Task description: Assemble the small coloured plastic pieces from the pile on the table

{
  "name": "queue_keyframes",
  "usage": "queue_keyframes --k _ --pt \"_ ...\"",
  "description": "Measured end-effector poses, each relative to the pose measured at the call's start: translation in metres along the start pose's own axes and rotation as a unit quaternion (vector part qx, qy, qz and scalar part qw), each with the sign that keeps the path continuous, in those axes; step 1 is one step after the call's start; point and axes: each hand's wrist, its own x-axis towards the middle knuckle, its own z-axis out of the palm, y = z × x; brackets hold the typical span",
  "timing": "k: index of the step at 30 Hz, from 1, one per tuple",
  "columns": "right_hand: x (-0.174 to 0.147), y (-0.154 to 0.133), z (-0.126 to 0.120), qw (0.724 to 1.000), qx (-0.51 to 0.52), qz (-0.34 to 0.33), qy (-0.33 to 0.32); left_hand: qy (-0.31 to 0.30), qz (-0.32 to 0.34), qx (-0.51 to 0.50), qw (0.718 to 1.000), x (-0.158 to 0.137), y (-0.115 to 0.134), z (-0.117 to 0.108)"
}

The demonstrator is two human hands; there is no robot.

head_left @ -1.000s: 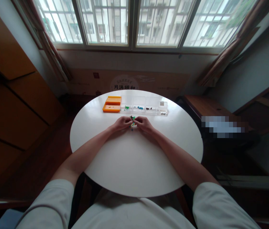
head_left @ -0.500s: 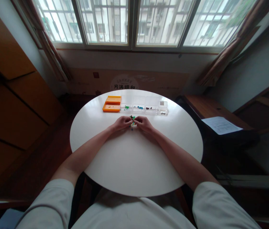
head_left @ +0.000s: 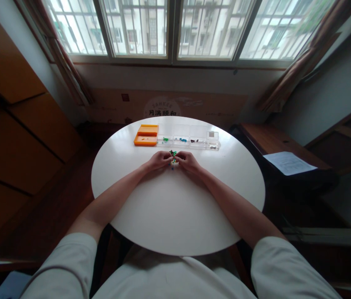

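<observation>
Item: one small multicoloured brick cluster (head_left: pixel 173 154), mainly green with dark and yellow parts, positioned between the two hands above the middle of the desk (head_left: pixel 175 216), a white round-ended top. Finer detail too small to tell.

Left hand (head_left: pixel 161 159): fingers drawn together in a pinch, tips on the left side of the cluster.

Right hand (head_left: pixel 187 160): fingers likewise bent in and closed to a pinch, tips on the right side of the cluster.

Loose bits (head_left: pixel 172 168): tiny, bluish, just below the cluster, between the hands.

Orange case (head_left: pixel 153 144): beyond the left hand, small pieces inside.

Clear compartment boxes (head_left: pixel 197 146): in a row to the right of the orange case. Contents, left to right: green pieces (head_left: pixel 165 139); blue pieces (head_left: pixel 183 140); dark pieces (head_left: pixel 194 141); in the end box, small greyish pieces (head_left: pixel 213 147).

Paper sheet (head_left: pixel 289 163): white, on a brown wooden stand (head_left: pixel 265 136), right, well apart from the desk.

Printed cardboard panel (head_left: pixel 225 104): tan, with Chinese characters, beyond the desk, below a barred window (head_left: pixel 141 29).
</observation>
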Motion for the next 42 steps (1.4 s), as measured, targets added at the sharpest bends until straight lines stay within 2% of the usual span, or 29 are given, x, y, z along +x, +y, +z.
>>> queue_keyframes --k 10,42 --pt "0.0012 0.001 0.0007 1.0 -0.011 -0.005 0.006 -0.006 0.003 0.014 1.0 0.0016 -0.0059 0.0006" --pt "0.0015 0.0012 0.0001 0.999 -0.037 -0.014 0.003 -0.01 0.012 0.033 0.999 0.0011 -0.0028 -0.0002"
